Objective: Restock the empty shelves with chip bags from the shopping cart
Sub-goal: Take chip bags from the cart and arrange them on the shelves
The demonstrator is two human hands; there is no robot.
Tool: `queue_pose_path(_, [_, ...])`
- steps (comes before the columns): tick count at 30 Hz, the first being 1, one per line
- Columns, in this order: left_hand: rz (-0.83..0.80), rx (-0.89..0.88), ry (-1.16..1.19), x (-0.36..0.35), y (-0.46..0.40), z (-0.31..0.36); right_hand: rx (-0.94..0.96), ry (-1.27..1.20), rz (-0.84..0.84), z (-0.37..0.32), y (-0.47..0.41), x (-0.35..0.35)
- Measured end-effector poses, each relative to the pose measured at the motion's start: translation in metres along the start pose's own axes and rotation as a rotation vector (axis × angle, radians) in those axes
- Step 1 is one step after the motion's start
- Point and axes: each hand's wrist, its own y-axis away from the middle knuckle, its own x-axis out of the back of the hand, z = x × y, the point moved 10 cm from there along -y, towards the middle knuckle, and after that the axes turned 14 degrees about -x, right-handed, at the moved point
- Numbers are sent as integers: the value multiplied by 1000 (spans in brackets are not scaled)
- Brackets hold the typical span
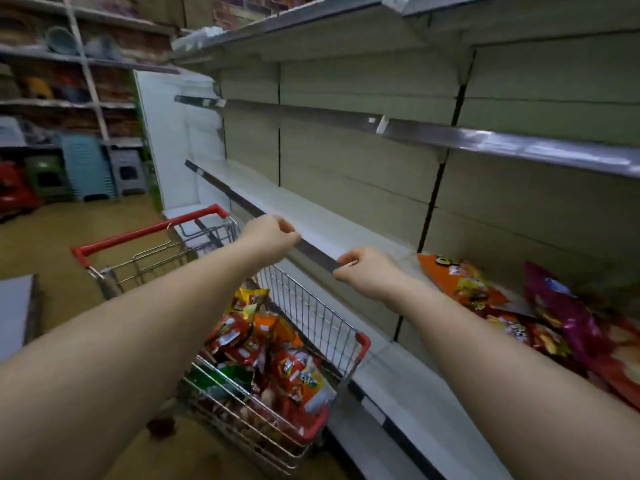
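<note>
Your left hand (268,233) and right hand (367,271) hover curled and empty at the shelf (311,216) front edge. Chip bags (464,285) lie at its right end; more fill the shopping cart (311,306) below.

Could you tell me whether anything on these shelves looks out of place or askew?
Yes: the chip bags on the middle shelf lie flat and overlapping at its right end, not stood upright. A price tag on the upper shelf rail hangs tilted.
</note>
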Motion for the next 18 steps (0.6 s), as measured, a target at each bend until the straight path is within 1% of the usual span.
queue_pose_path(4, [-53,73,3,-14,-6,-65,-22,33,-111,-3,-28,-56])
queue_pose_path(8, [-97,197,20,-38,-8,-129,-57,79,-201,1,-64,-104])
queue_pose_path(11, [-129,300,4,-58,-8,-175,-62,53,-267,3,-99,-141])
queue_pose_path(14, [-126,416,1,-76,-13,-220,-46,65,-358,2,-140,-181])
queue_pose_path(18, [-66,578,38,-98,-24,-273,-40,87,-458,0,-199,-229])
